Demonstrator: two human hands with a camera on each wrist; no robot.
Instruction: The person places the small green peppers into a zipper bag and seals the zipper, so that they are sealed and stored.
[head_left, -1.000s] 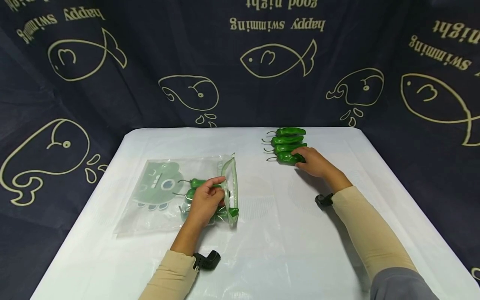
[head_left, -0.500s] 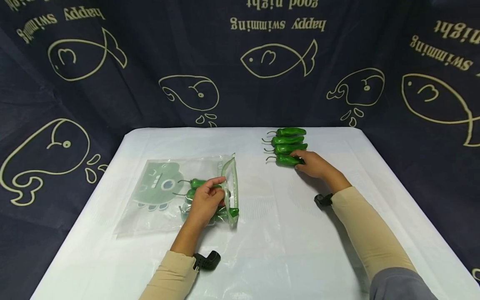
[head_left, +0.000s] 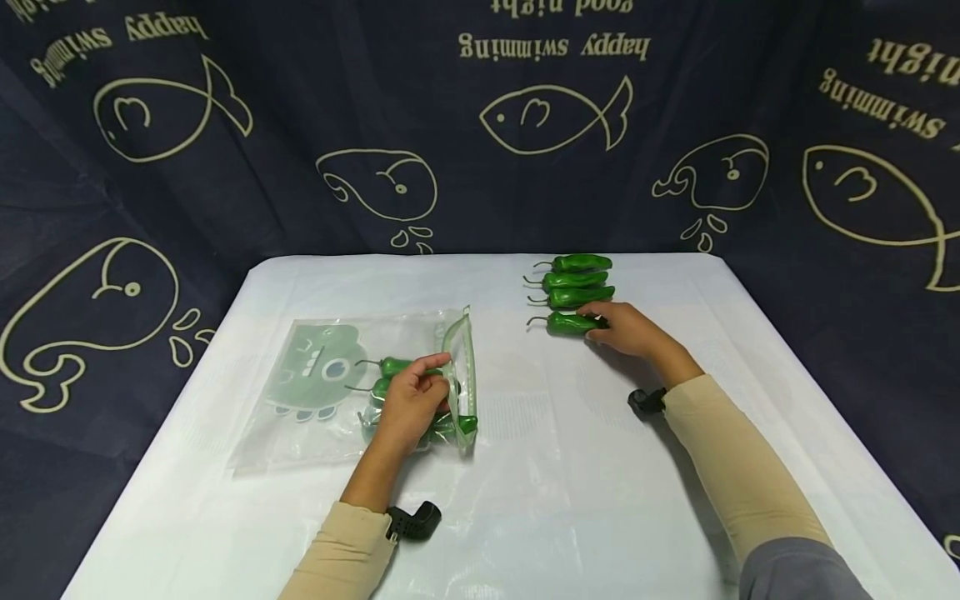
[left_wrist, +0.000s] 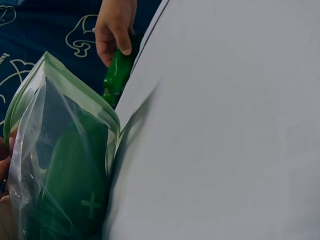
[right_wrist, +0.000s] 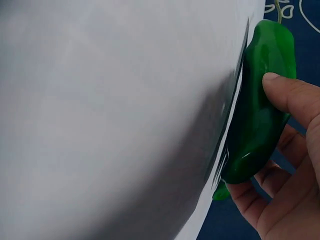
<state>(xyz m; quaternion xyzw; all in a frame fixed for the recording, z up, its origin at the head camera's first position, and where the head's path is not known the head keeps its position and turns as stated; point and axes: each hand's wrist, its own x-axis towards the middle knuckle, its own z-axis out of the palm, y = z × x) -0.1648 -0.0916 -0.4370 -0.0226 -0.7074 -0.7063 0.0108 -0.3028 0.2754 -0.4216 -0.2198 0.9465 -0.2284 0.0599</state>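
Note:
My left hand (head_left: 411,404) pinches the near rim of a clear zip bag (head_left: 405,332) that lies flat, its green-edged mouth (head_left: 470,367) parted and facing right. Inside the bag lie green peppers (head_left: 393,365), partly covered by that hand. On the right, my right hand (head_left: 624,328) holds a green pepper (head_left: 566,323) by its tip end, the stem pointing left. The right wrist view shows the thumb on one side of this pepper (right_wrist: 260,110) and fingers beneath it. At the left edge of the left wrist view, only a sliver of the left hand (left_wrist: 4,162) appears.
Three more green peppers (head_left: 576,280) lie in a row just beyond the held one, near the far edge of the white table (head_left: 555,500). A dark curtain (head_left: 450,100) with fish drawings hangs behind. The bag has a green cartoon print (head_left: 315,367).
The right hand has drawn its pepper slightly left and toward me, widening the gap to the row behind. The left hand and the bag have stayed put.

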